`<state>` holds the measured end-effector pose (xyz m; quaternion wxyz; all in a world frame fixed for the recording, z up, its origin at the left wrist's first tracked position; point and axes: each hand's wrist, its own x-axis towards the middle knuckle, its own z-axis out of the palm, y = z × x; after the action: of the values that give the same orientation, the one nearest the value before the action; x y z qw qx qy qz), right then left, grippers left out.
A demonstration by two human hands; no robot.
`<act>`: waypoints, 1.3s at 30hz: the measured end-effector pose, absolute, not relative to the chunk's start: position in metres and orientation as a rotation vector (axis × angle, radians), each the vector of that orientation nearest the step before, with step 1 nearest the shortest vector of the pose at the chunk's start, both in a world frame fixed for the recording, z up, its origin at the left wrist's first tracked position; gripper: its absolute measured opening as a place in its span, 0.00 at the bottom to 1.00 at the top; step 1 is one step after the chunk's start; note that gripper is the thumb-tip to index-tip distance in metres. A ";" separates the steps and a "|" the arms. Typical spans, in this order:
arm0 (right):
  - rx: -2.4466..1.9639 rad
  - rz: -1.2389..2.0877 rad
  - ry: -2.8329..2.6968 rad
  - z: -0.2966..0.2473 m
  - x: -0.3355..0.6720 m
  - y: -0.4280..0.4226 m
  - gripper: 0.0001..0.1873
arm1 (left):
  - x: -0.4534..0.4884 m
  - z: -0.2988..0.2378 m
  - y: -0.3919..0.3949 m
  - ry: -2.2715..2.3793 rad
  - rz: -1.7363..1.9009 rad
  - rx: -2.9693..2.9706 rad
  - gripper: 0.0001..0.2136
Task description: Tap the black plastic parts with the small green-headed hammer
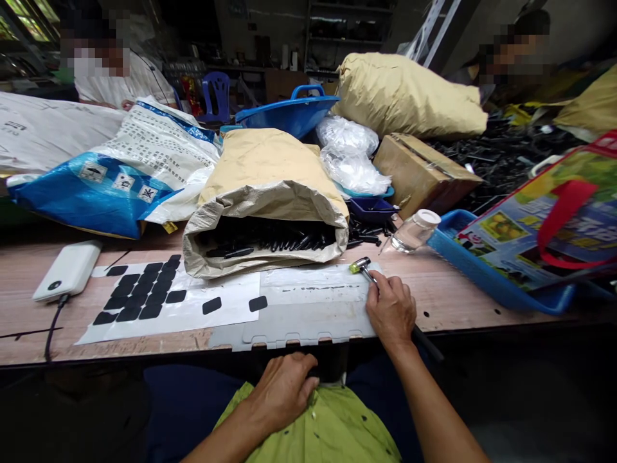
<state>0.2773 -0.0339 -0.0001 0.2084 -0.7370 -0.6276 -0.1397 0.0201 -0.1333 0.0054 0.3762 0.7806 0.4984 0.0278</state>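
My right hand (391, 307) is closed round a small two-faced mallet (359, 264) by its metal shaft. One face is yellow-green, the other black, and the dark handle sticks out behind the hand. The mallet's head is over a grey board (308, 321) at the table's front edge. My left hand (288, 384) lies below the table edge, above a green garment, with its fingers curled; what they may hold is hidden. A white sheet (186, 319) with rows of black rounded pads (139, 287) lies to the left. One loose black pad (258, 303) overlaps the board.
An open paper sack (270, 161) with many black tube-like pieces stands behind the board. A white power bank (67, 270) with a cable lies left. To the right are a clear bottle (415, 231) and a blue tray (491, 273). Two people sit farther back.
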 end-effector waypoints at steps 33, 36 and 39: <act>-2.054 -0.376 -1.738 0.000 0.277 -0.034 0.17 | -0.034 0.045 0.010 1.791 0.869 2.155 0.08; -2.046 -0.386 -1.740 -0.001 0.277 -0.034 0.18 | 0.001 0.036 -0.008 1.553 0.766 2.220 0.06; -2.041 -0.394 -1.741 0.000 0.276 -0.034 0.17 | 0.020 0.023 -0.015 1.506 0.706 2.211 0.05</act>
<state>0.2765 -0.0340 -0.0004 0.2136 -0.7353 -0.6273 -0.1421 0.0203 -0.0147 0.0231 0.1864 0.7850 0.5348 0.2509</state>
